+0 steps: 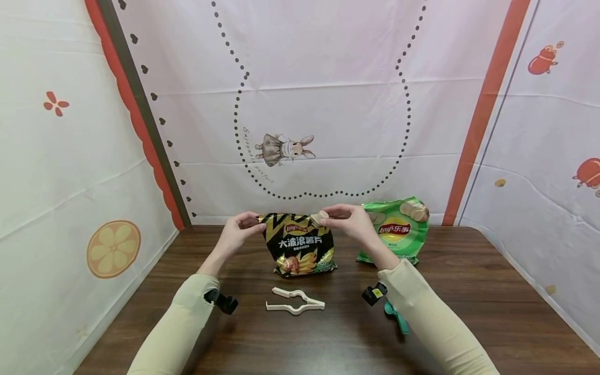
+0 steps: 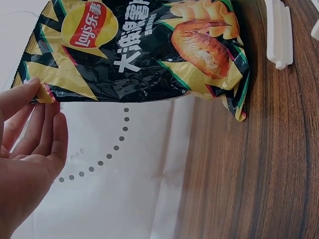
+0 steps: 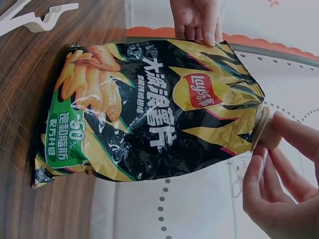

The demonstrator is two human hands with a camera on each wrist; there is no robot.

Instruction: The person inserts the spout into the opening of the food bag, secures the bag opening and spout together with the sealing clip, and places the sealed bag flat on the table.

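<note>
A black and gold Lay's chip bag (image 1: 300,244) stands upright between the hands, its bottom edge at the tabletop. My left hand (image 1: 236,230) pinches the bag's top left corner between thumb and fingers, seen closely in the left wrist view. At the opposite top corner, my right hand (image 1: 349,221) pinches a small beige round piece (image 3: 267,130) with a flared rim, which overlaps the bag's edge. The part of the bag behind that rim is hidden. In front of the bag lies a white hinged bag clip (image 1: 296,302), its two arms spread apart.
A green Lay's chip bag (image 1: 398,229) stands behind the right forearm, partly covered by it. Beside the right sleeve lies a teal spoon-shaped thing (image 1: 397,317). The brown wooden table (image 1: 281,344) ends at a printed cloth backdrop (image 1: 328,104).
</note>
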